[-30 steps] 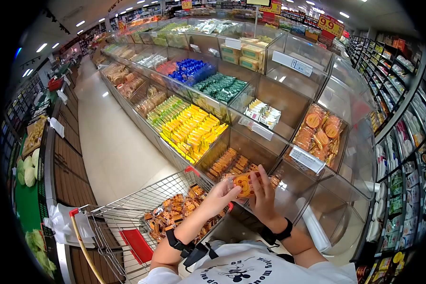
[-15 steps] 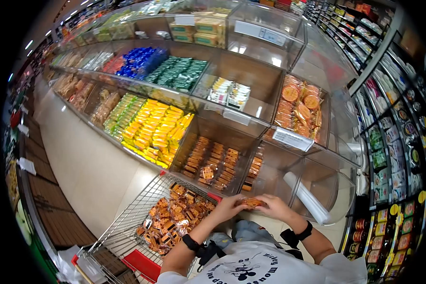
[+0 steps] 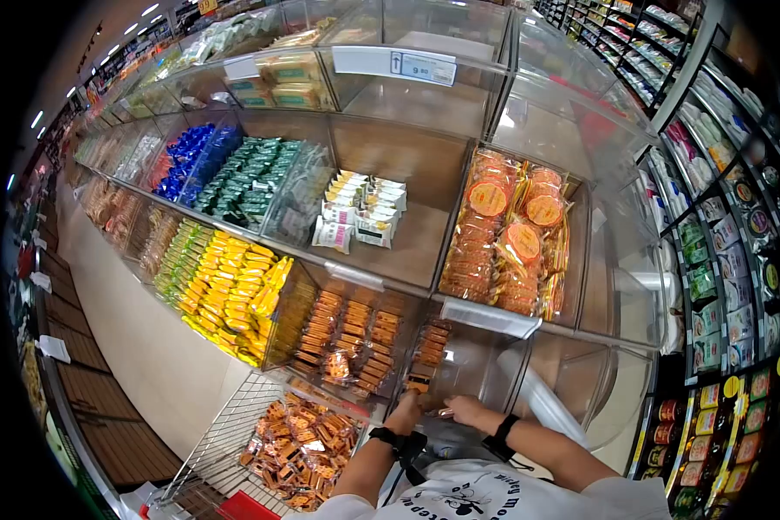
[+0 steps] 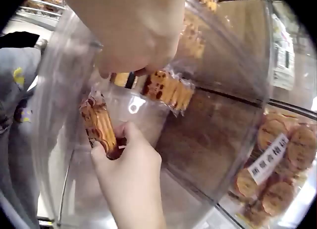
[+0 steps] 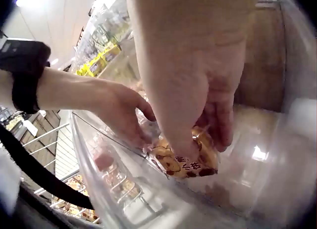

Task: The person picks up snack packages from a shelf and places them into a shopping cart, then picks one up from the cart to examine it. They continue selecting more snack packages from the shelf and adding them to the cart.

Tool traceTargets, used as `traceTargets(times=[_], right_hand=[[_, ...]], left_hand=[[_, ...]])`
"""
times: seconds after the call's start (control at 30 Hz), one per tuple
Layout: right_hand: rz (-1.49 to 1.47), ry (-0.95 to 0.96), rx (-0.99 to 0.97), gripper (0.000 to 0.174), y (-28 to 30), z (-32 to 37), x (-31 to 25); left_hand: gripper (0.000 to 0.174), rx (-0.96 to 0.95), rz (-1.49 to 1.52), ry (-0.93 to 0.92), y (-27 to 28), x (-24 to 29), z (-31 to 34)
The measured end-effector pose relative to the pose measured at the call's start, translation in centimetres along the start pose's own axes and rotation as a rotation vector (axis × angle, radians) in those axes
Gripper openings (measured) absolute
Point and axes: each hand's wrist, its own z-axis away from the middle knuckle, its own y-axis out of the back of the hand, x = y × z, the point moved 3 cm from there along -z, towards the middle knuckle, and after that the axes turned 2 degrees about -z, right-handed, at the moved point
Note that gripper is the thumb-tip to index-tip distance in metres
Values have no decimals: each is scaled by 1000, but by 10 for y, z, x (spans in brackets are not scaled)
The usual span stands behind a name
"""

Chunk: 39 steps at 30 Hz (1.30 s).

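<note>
Orange, plastic-wrapped crackers (image 4: 101, 125) sit pinched by one end between thumb and fingers of the right hand (image 4: 131, 174) at the clear bin (image 4: 54, 140), likely leaving the left hand (image 4: 143, 36), its grip impossible to tell, free beside the other packets (image 4: 168, 93).

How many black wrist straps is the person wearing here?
2. The left strap is round the left wrist, the one nearer the shopping cart; the right strap is round the right wrist. Any under the white shirt would be hidden.
</note>
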Motion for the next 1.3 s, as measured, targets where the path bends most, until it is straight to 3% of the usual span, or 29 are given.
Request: traceTargets(times=[0.03, 0.07, 0.17, 0.2, 0.3, 0.47, 0.57, 0.67, 0.77, 0.8, 0.9, 0.93, 1.03, 1.07, 1.17, 1.2, 1.3], right_hand=[[-18, -4, 0, 28, -2, -6, 3], [-41, -8, 0, 28, -5, -11, 7], [-94, 53, 37, 28, -17, -17, 15], [-108, 25, -1, 27, -19, -20, 17], [-169, -20, -44, 27, -15, -27, 24], [-208, -94, 126, 20, -15, -54, 35], [-207, -9, 145, 20, -24, -71, 44], [-526, -74, 207, 25, -6, -68, 39], [-299, -41, 419, 32, -14, -77, 41], [-499, -96, 463, 38, -16, -83, 47], [-367, 29, 659, 36, -39, -104, 59], [-584, 8, 704, 30, -75, -125, 72], [-768, -150, 590, 24, -72, -120, 72], [-826, -220, 529, 23, -63, -114, 68], [-962, -424, 359, 26, -33, -94, 58], [-1008, -462, 333, 28, -24, -90, 55], [-1269, -413, 401, 33, -8, -86, 46]], left_hand=[[34, 53, 4, 62, 16, -8, -21], [39, -119, 35, 61, 21, -10, -29], [36, 104, 16, 80, -4, 7, -11], [33, 158, 219, 3, 7, 3, -32], [29, 234, 130, -30, 18, 6, -35], [23, 328, 108, -91, 7, 21, -18], [19, 345, 101, -122, -3, 29, -17], [15, 315, 128, -152, -18, 36, -27], [19, 240, 303, -173, -6, 17, -64], [18, 332, 339, -257, 3, 15, -71], [15, -366, 760, -351, 23, -4, -98], [16, -149, 630, -298, 17, -3, -87], [22, 476, 217, -142, -36, 20, -13], [31, 368, 185, -197, -14, 6, -27], [35, 425, 53, -286, -57, 29, 11], [50, 380, 34, -203, -50, 28, 7], [49, 185, -31, -201, -58, 36, 11]])
